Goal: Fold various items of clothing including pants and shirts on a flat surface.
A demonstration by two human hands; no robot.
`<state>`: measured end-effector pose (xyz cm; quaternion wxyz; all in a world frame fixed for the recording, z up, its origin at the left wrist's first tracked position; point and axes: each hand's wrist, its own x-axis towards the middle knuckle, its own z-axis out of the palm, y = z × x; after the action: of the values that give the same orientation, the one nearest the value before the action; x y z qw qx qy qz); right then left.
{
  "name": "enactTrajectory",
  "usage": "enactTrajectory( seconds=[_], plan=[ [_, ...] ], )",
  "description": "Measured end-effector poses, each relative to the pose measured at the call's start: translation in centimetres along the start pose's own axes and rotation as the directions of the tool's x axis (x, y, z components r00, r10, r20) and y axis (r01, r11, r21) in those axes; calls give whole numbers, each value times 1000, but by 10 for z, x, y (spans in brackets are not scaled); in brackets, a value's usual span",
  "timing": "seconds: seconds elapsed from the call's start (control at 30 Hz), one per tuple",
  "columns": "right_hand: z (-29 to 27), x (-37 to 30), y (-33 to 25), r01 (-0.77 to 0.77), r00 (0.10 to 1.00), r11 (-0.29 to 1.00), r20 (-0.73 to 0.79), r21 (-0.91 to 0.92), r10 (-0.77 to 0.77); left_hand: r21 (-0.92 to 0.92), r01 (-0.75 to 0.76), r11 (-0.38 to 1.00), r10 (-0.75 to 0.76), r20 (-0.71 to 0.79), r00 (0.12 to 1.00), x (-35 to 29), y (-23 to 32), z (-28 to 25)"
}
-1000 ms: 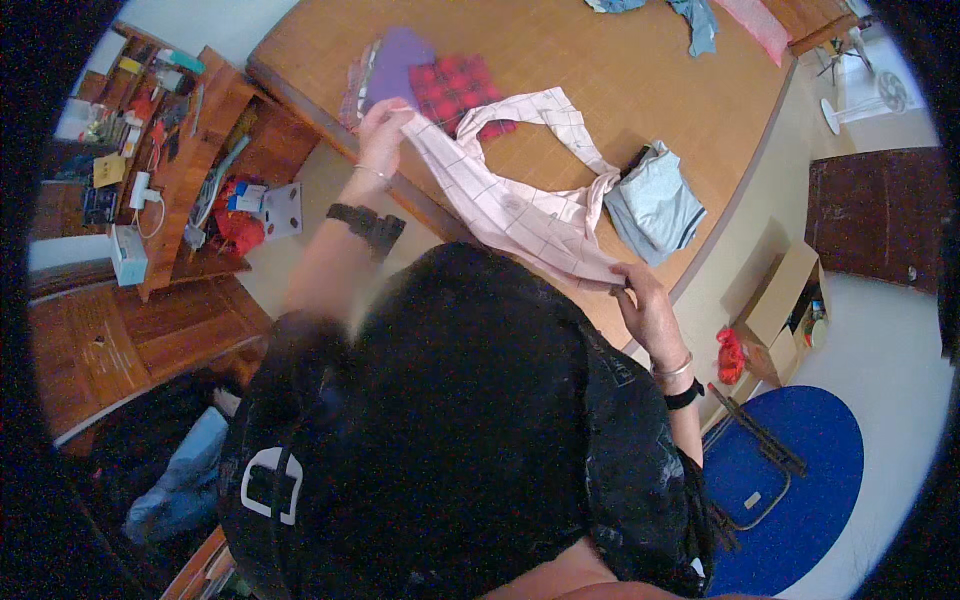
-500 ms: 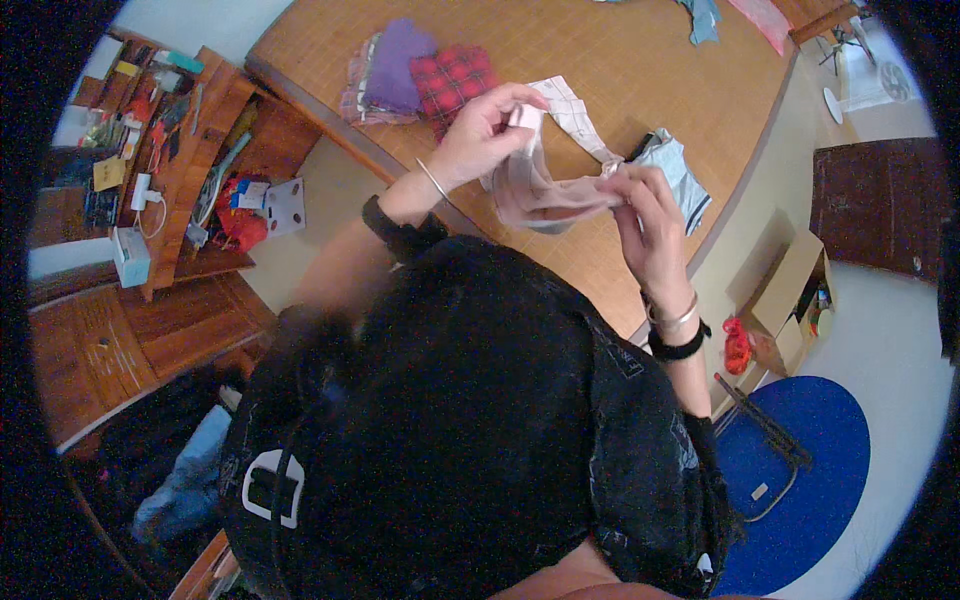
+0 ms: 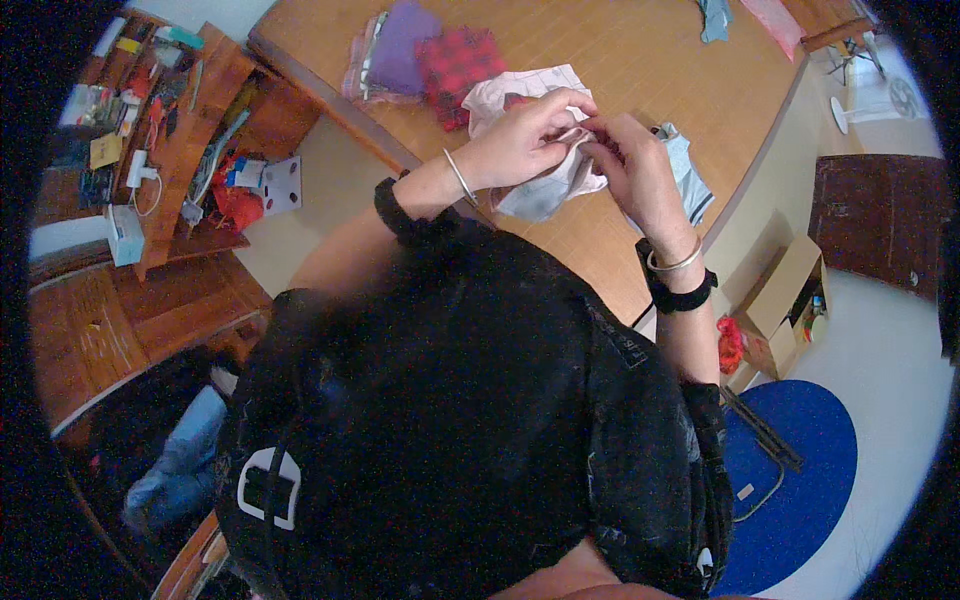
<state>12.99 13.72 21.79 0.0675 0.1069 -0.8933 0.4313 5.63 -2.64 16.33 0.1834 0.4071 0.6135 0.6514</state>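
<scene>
The soft, pale pink cloth garment with a thin dark grid pattern (image 3: 545, 195) is gathered over the near edge of the broad, brown, flat tabletop (image 3: 700, 80). It is bunched, so its long axis is hard to fix; what shows runs roughly from far to near, a loose loop lying on the far side and a fold hanging toward the person. The left hand (image 3: 530, 140) pinches it between thumb and fingers; the right hand (image 3: 640, 170) pinches it just beside, the fingertips nearly meeting. Left of the far loop, touching it, lies the folded red-and-black plaid cloth (image 3: 458, 70); to the right, partly behind the right hand, the light blue-grey folded garment (image 3: 685, 170).

A second ago the pink garment was stretched diagonally, far left to near right, between hands held well apart; now they have come together.
</scene>
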Motion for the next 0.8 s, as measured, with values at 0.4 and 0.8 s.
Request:
enactTrajectory(
  seconds=[0.4, 0.8],
  plan=[
    [-2, -13, 17, -155, 986, 984, -41, 92, 159, 288, 99, 953, -58, -149, 987, -34, -43, -14],
    [3, -25, 21, -172, 979, 975, -83, 141, 185, 272, 297, 915, -249, -197, 948, -58, -90, -4]
  ],
)
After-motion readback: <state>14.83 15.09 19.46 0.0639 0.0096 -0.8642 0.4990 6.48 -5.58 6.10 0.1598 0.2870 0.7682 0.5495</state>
